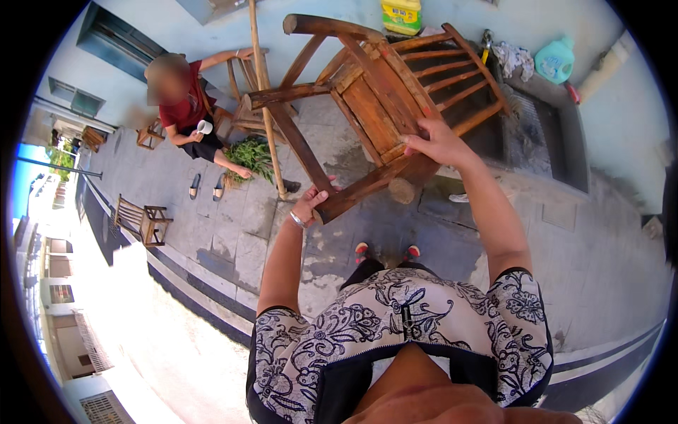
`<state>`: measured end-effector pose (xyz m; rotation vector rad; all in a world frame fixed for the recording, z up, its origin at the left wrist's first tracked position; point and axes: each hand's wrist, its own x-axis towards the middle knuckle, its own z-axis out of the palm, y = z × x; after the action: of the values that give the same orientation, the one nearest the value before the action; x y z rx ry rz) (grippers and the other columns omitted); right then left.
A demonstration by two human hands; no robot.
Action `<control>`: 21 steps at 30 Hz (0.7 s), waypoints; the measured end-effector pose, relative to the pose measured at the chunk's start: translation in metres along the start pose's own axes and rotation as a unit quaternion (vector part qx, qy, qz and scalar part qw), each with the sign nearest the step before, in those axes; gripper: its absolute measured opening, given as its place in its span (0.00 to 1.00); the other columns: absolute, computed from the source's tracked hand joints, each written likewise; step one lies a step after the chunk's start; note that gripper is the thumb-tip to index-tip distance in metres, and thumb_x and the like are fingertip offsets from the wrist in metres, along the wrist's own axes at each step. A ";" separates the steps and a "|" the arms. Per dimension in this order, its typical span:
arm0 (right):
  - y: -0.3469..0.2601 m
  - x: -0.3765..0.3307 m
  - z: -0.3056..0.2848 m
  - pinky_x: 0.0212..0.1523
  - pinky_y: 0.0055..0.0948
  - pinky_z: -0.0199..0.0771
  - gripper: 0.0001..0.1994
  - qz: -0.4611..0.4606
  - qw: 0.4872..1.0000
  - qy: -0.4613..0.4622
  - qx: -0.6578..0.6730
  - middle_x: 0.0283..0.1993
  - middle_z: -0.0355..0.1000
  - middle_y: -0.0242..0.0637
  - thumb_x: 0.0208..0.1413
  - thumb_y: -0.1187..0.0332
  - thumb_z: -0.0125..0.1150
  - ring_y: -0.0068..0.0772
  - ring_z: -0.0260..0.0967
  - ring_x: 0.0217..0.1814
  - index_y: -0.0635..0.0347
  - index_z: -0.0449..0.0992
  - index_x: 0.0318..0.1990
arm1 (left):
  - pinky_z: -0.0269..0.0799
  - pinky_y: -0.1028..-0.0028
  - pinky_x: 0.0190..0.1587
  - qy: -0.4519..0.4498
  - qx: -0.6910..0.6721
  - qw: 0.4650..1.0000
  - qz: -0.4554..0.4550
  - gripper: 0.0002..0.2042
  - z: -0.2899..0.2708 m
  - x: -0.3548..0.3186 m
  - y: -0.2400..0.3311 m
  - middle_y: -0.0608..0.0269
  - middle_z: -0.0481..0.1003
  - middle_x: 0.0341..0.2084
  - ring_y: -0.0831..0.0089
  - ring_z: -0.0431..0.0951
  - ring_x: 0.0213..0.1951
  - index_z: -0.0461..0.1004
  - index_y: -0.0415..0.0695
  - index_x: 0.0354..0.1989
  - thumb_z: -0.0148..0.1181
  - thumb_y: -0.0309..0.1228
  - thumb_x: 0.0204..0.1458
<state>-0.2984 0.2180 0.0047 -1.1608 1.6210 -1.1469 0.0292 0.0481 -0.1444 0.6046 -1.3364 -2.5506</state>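
A brown wooden chair hangs tilted in the air in front of me, its slatted back toward the upper right. My left hand grips the end of a lower leg rail. My right hand holds the edge of the seat frame. Both hands are shut on the chair. My feet in red-toed shoes show below it on the wet concrete floor.
A seated person at the upper left holds a white cup, with green leaves and slippers beside them. A bamboo pole stands near. A small wooden chair sits left. A stone sink with a teal jug and yellow bottle is at the right.
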 end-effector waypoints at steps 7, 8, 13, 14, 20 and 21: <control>-0.016 0.016 0.029 0.28 0.25 0.74 0.16 0.105 0.989 0.074 -0.068 0.29 0.74 0.39 0.56 0.61 0.58 0.25 0.73 0.22 0.69 0.70 0.37 | 0.61 0.68 0.60 -0.029 0.080 0.996 0.040 0.27 -0.025 0.004 -0.016 0.58 0.71 0.51 0.68 0.69 0.56 0.58 0.44 0.63 0.59 0.36 0.56; -0.022 0.017 0.034 0.27 0.26 0.73 0.16 0.132 0.984 0.079 -0.087 0.28 0.73 0.39 0.56 0.61 0.58 0.25 0.72 0.21 0.69 0.70 0.37 | 0.61 0.68 0.61 -0.028 0.117 0.991 0.058 0.27 -0.033 0.007 -0.022 0.58 0.71 0.50 0.69 0.68 0.56 0.59 0.44 0.62 0.58 0.35 0.56; -0.008 0.013 0.036 0.34 0.30 0.70 0.19 0.101 0.956 0.146 -0.231 0.32 0.72 0.38 0.55 0.64 0.60 0.31 0.69 0.32 0.61 0.66 0.52 | 0.60 0.71 0.60 -0.059 0.129 0.986 0.090 0.22 -0.038 0.023 -0.049 0.62 0.70 0.49 0.72 0.68 0.54 0.60 0.42 0.58 0.55 0.37 0.58; -0.005 0.009 0.039 0.36 0.31 0.69 0.22 0.090 0.953 0.158 -0.244 0.32 0.72 0.39 0.55 0.64 0.59 0.31 0.69 0.33 0.61 0.64 0.55 | 0.60 0.71 0.60 -0.063 0.133 0.984 0.097 0.21 -0.037 0.022 -0.051 0.62 0.70 0.49 0.73 0.68 0.54 0.61 0.42 0.57 0.55 0.36 0.58; 0.005 -0.005 0.054 0.41 0.34 0.69 0.28 0.114 0.924 0.185 -0.314 0.34 0.72 0.48 0.55 0.62 0.57 0.42 0.72 0.38 0.61 0.59 0.62 | 0.62 0.71 0.57 -0.049 0.214 0.964 0.152 0.17 -0.046 0.024 -0.076 0.61 0.71 0.46 0.71 0.69 0.51 0.62 0.42 0.54 0.52 0.33 0.58; 0.006 -0.007 0.056 0.42 0.35 0.69 0.27 0.125 0.920 0.194 -0.317 0.34 0.72 0.49 0.55 0.62 0.57 0.45 0.72 0.38 0.62 0.61 0.61 | 0.62 0.71 0.56 -0.043 0.237 0.957 0.161 0.17 -0.047 0.025 -0.078 0.61 0.71 0.45 0.70 0.70 0.50 0.63 0.42 0.53 0.52 0.32 0.57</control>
<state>-0.2448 0.2137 -0.0148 -1.0984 2.4922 -0.7223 0.0288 0.0492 -0.2387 0.3113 -1.9204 -2.0259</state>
